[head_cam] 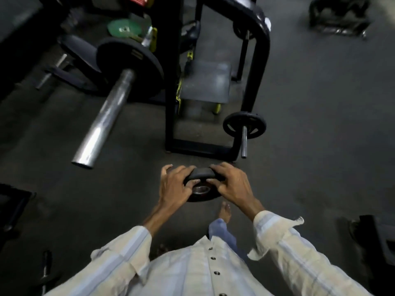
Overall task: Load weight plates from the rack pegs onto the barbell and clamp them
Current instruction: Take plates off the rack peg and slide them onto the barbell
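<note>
A small black weight plate (202, 175) with a metal-lined centre hole hangs in front of my chest, above the floor. My left hand (175, 186) grips its left rim and my right hand (232, 184) grips its right rim, thumbs near the hole. To the upper left the barbell's chrome sleeve (104, 118) points toward me, its free end bare. A large black plate (130, 65) sits on the sleeve against the collar. A smaller black plate (244, 124) hangs on a low rack peg (244, 144) to the right of the barbell.
The black rack frame (171, 82) stands between the barbell and the pegs, with a grey step plate (205, 82) inside it. A green plate (125, 28) lies at the back. Dark gear sits at the floor's top right (339, 16) and right edge (376, 236). My foot (224, 211) is below the plate.
</note>
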